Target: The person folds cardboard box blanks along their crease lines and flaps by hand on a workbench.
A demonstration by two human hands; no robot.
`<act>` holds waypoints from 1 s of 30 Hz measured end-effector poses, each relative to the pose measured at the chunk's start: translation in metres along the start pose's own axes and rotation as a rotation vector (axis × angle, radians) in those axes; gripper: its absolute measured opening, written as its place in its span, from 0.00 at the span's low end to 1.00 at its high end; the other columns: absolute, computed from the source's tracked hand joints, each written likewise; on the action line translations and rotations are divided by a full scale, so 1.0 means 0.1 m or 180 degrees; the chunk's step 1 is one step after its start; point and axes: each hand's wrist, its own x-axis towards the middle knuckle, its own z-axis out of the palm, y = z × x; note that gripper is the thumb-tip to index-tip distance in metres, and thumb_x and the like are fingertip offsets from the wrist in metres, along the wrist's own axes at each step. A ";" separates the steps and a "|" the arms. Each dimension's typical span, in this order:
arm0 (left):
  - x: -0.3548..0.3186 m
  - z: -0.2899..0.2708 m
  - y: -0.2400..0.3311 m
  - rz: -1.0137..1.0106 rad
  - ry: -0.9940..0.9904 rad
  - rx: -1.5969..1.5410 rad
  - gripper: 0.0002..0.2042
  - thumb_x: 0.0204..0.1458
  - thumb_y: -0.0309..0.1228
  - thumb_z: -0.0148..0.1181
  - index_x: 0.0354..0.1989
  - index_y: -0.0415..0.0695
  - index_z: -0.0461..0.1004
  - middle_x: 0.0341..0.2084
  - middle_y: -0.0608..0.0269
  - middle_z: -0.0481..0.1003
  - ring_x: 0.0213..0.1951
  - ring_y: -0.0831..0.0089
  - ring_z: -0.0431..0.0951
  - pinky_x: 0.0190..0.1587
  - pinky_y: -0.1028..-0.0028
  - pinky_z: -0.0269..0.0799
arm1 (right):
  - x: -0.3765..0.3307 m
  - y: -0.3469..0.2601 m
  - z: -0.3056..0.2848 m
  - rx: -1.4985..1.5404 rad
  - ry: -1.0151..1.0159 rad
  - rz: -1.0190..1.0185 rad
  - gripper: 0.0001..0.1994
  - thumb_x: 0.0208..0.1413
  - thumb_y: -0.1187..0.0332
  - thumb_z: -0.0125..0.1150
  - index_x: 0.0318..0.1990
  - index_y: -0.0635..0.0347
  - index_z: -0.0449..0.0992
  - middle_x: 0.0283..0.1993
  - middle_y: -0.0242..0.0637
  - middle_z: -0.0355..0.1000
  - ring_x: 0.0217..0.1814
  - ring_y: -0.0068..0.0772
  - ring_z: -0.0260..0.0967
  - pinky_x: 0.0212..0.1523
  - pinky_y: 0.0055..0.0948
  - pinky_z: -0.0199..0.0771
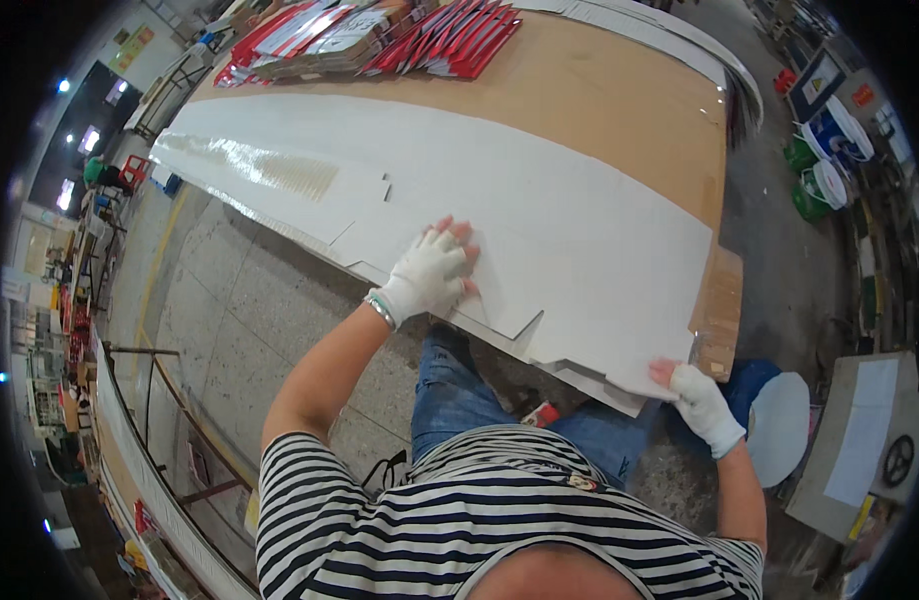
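Pressing flat on a stack of white die-cut cardboard sheets [539,200], the left hand [431,272] lies open, palm down, in a white cotton glove with bare fingertips, a bangle at the wrist. The stack lies across a long brown worktable [619,90] and overhangs the table's near edge — its notched flaps jut toward the person's striped shirt [459,520]. Left of the stack, below the table's edge, grey floor tiles [249,300] show. At the table's far end, beyond the stack, red-and-white printed cartons [369,35] lie fanned in overlapping rows. Rightward along the stack's near edge, the gloved right hand [697,398] pinches the corner of the sheets, thumb on top — closed on the cardboard. Just right of that hand stands a round white stool seat [779,425], and farther right of the table green and blue buckets [824,165].
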 end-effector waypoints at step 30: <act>0.52 0.23 1.28 0.0828 0.0350 -0.1829 0.11 0.47 0.34 0.59 0.34 0.40 0.78 0.40 0.56 0.74 0.50 0.57 0.69 0.54 0.63 0.65 | 0.27 0.29 0.50 0.0329 0.2558 0.2326 0.33 0.56 0.70 0.63 0.69 0.59 0.56 0.47 0.36 0.67 0.43 0.28 0.63 0.44 0.26 0.66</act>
